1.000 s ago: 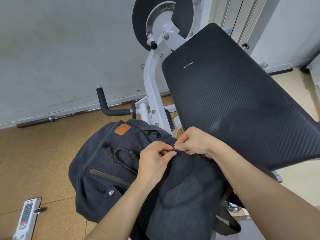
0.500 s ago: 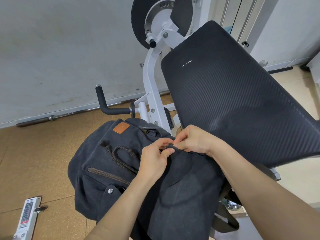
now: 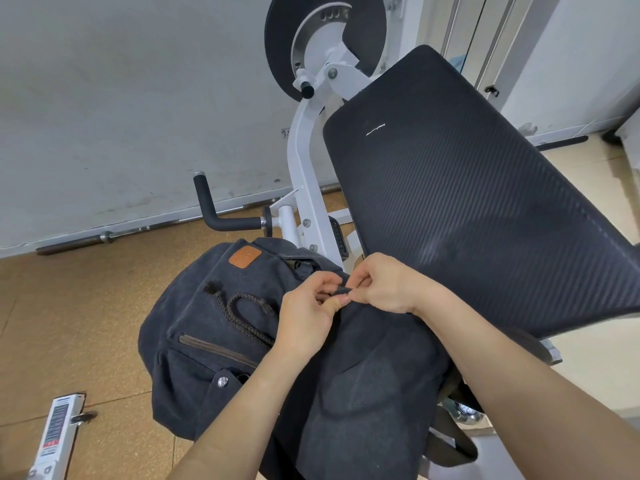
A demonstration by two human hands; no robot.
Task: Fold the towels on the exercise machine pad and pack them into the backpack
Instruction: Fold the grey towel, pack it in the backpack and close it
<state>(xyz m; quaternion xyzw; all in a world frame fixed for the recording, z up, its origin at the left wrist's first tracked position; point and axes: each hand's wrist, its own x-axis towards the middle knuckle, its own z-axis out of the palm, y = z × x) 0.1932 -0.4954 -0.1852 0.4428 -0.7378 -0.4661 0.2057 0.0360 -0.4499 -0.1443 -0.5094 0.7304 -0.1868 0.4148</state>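
A dark navy canvas backpack with a tan leather patch and a braided drawstring lies below the black exercise machine pad. My left hand and my right hand meet at the top of the bag. Both pinch a small dark strap or pull between their fingertips. No towel shows anywhere; the pad surface is bare and the inside of the bag is hidden.
The white machine frame and a black weight disc rise behind the bag. A black foam handle sticks out at the left. A barbell lies along the wall. A white labelled bar sits at lower left on the tan floor.
Both hands have stayed at the bag's top, shifting slightly up with the strap between their fingertips. The bag has barely moved.
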